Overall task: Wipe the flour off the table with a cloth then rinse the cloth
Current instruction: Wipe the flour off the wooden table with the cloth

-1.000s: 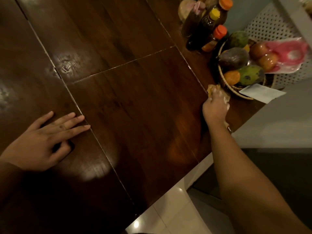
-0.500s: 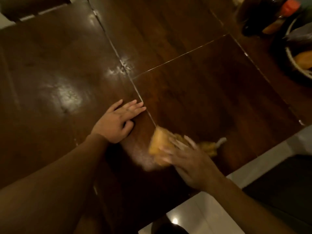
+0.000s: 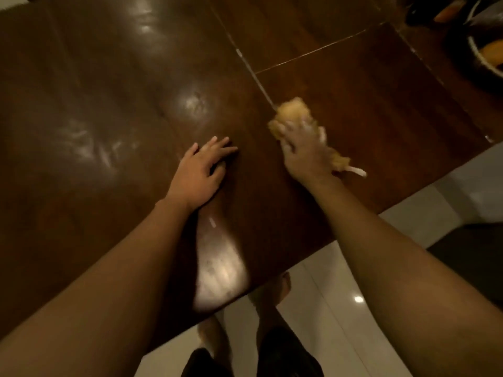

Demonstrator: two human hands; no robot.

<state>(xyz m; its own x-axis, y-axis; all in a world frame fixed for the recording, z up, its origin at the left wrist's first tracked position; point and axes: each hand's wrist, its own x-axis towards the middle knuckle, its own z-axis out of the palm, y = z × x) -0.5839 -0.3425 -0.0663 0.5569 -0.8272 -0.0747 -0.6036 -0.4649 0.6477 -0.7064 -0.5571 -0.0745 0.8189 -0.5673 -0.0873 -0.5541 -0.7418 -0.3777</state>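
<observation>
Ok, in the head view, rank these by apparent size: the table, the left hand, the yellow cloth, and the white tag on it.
1. table
2. left hand and yellow cloth: about alike, as the cloth is partly hidden under the right hand
3. white tag

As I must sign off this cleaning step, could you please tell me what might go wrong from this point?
1. The white line in the table seam suggests flour is lodged there. The cloth, bunched under the right hand, may push it deeper rather than lift it.
2. The cloth is working close to the table edge. A stroke that way could sweep flour onto the floor tiles, near the bare foot.
</observation>
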